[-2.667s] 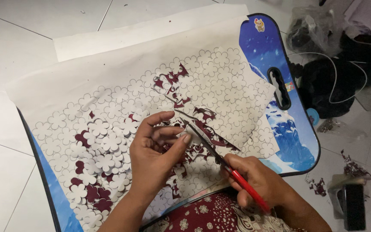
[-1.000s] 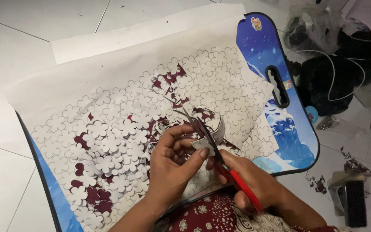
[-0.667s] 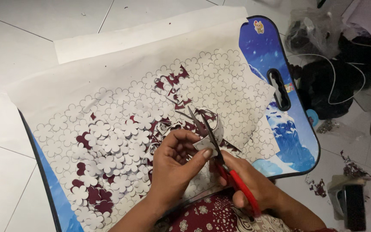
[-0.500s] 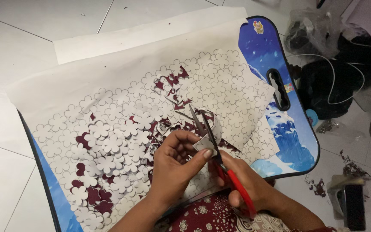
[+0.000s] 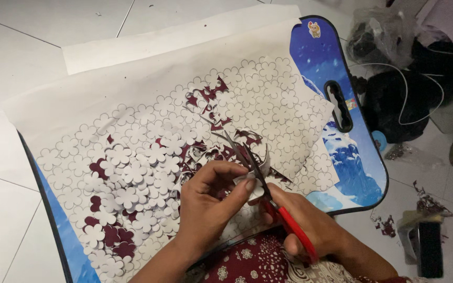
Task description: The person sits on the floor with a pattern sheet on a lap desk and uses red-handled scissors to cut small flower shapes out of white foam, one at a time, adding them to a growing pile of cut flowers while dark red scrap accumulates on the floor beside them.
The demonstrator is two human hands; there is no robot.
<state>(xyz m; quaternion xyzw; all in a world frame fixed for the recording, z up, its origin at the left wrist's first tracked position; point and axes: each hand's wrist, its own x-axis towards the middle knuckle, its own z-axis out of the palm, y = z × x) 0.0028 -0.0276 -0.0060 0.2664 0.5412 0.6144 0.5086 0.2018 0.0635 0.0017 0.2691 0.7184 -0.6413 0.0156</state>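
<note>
A large white sheet [image 5: 148, 99] printed with flower outlines lies on a blue lap board [image 5: 342, 131]. Several cut-out white flowers [image 5: 132, 183] are heaped on it, and dark red backing shows where shapes are gone. My left hand [image 5: 211, 202] pinches a small white paper piece [image 5: 251, 181] near the sheet's lower middle. My right hand [image 5: 310, 228] grips red-handled scissors [image 5: 268, 196], whose blades are parted and point up-left around that piece.
Dark bags [image 5: 394, 105] and a white cable [image 5: 420, 78] lie at the right on the white tiled floor [image 5: 22, 47]. Dark red paper scraps [image 5: 386, 225] and a small black device [image 5: 428, 246] sit at the lower right. Patterned red cloth [image 5: 252, 262] covers my lap.
Both hands moved down and right along the sheet. My left hand went from resting flat on the flowers to pinching a paper piece, and the scissors shifted to cut at it.
</note>
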